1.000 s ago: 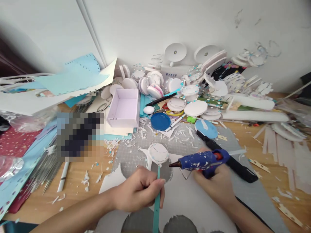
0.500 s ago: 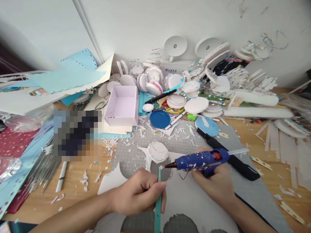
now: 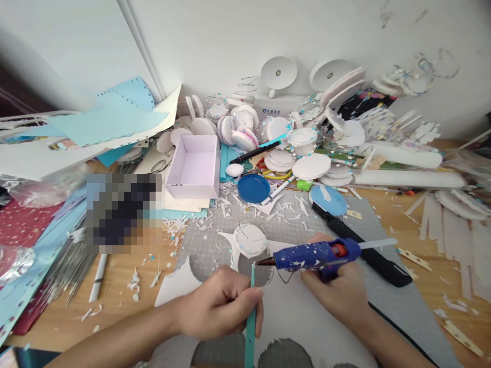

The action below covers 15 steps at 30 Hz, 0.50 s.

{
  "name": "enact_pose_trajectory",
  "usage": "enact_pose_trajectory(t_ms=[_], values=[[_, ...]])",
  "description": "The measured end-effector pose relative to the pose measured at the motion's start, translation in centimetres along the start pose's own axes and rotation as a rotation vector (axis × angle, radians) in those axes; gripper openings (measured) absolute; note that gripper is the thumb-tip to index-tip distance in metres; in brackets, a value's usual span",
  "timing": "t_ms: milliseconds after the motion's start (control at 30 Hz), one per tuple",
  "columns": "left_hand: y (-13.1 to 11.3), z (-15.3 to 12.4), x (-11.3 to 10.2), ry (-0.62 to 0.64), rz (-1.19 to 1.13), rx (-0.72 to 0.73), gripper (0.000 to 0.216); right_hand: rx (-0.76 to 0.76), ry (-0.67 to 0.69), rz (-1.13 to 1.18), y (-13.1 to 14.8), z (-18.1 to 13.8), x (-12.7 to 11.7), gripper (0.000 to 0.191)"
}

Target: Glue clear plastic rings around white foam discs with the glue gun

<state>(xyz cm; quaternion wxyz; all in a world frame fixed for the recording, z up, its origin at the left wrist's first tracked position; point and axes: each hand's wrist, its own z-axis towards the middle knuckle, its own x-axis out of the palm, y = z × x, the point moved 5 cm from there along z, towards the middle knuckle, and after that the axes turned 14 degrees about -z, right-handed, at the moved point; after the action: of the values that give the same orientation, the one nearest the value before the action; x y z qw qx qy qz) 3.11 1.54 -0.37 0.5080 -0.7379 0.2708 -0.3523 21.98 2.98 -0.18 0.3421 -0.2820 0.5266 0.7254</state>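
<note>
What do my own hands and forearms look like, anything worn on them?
Your left hand and right hand are ungloved. Your bare left forearm and bare right forearm show no sleeve, watch or bracelet. No ring shows, though the right hand is partly hidden.

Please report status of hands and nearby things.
Left hand: gripping teal pointed tool. Right hand: holding blue glue gun, nozzle by tool's tip. White disc just beyond.

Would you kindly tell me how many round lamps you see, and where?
2: the left lamp is above the white box at the back; the right lamp is partly behind pale discs. Others may be hidden.
</note>
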Motion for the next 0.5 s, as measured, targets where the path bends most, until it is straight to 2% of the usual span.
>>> enact_pose_trajectory(t_ms=[133,233,300,367,400,467,500], values=[[0.1,0.1,0.1,0.005,-0.012,0.011,0.078,-0.039,-0.064,-0.056,0.1,0.0,-0.2,0.015],[0.2,0.1,0.0,-0.013,-0.056,0.016,0.076,0.036,-0.198,-0.155,-1.0,0.1,-1.8,0.013],[0.4,0.1,-0.1,-0.031,-0.094,0.02,0.076,0.165,-0.312,-0.282,-2.8,0.1,-3.9,0.017],[0.5,0.1,-0.2,-0.046,-0.12,0.021,0.076,0.338,-0.368,-0.423,-5.4,-0.1,-6.4,0.032],[0.5,0.1,-0.2,-0.053,-0.127,0.02,0.075,0.429,-0.375,-0.489,-6.9,-0.3,-7.7,0.036],[0.6,0.1,-0.2,-0.06,-0.137,0.011,0.075,0.492,-0.326,-0.591,-9.5,-0.3,-9.6,0.034],[0.7,0.1,-0.2,-0.063,-0.141,0.005,0.074,0.526,-0.354,-0.648,-10.8,-0.5,-10.5,0.034]])
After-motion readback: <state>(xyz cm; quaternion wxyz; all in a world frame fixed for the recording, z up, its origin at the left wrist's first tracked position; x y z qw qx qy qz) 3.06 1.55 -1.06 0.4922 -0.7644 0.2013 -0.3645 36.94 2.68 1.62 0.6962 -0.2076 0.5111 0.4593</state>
